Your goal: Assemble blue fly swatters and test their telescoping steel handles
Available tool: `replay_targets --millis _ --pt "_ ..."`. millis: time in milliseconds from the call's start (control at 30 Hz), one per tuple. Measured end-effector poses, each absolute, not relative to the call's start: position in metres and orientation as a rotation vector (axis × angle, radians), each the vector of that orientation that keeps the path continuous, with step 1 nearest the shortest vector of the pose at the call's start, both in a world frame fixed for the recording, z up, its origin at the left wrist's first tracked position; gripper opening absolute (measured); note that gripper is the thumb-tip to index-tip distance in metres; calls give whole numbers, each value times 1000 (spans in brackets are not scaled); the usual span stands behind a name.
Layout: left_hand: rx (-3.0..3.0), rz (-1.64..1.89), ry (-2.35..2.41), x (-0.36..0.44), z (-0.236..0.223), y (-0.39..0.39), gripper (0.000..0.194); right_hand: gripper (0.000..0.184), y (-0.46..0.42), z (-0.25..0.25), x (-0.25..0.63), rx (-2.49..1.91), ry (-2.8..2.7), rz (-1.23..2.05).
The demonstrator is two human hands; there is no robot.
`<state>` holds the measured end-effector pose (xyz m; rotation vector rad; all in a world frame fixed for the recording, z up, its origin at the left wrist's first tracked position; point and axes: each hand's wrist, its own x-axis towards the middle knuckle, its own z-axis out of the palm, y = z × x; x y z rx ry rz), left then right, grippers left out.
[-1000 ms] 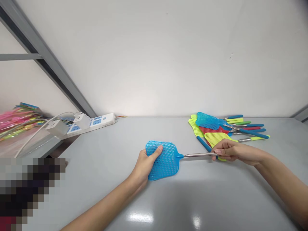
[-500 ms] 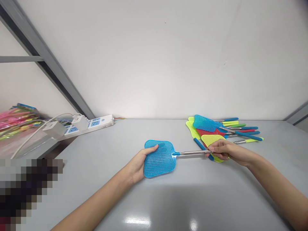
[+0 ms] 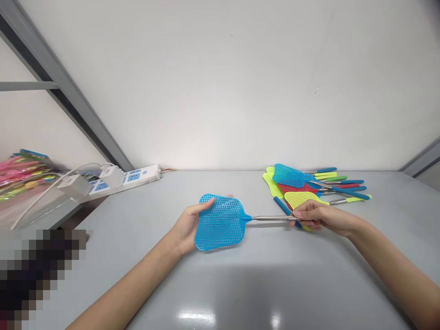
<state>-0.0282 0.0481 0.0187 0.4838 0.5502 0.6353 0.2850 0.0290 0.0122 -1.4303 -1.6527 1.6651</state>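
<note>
A blue fly swatter (image 3: 222,223) with a perforated head and a thin metal rod is held level above the grey table. My left hand (image 3: 188,229) grips the outer end of its head, thumb on top and fingers behind the mesh. Farther along, my right hand (image 3: 311,215) is closed round the metal rod, with the fingertips pinching it. Beneath and behind that hand lies a yellow fly swatter (image 3: 301,200). A blue handle (image 3: 282,206) slants below the rod, partly hidden by the right hand.
Several more fly swatters in blue, red and yellow-green lie piled (image 3: 290,176) by the wall. At left, a white power strip (image 3: 147,173) carries plugged-in adapters and cables. Plastic-wrapped colourful items (image 3: 25,176) sit beyond it, near a grey metal frame (image 3: 75,94).
The blue swatter's head has turned slightly about its rod and shifted a little left, together with my left hand. My right hand still grips the rod.
</note>
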Motion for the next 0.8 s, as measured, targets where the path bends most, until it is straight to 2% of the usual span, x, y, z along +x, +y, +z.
replay_targets --millis 267,600,800 --pt "500 766 633 -32 16 57 35 33 29 10 286 -1381 -1658 1707" --pt "471 673 534 -29 11 54 31 37 28 12 283 -1392 -1753 1662" --pt "541 745 633 -27 9 53 24 35 28 12 283 -1405 -1724 1666"
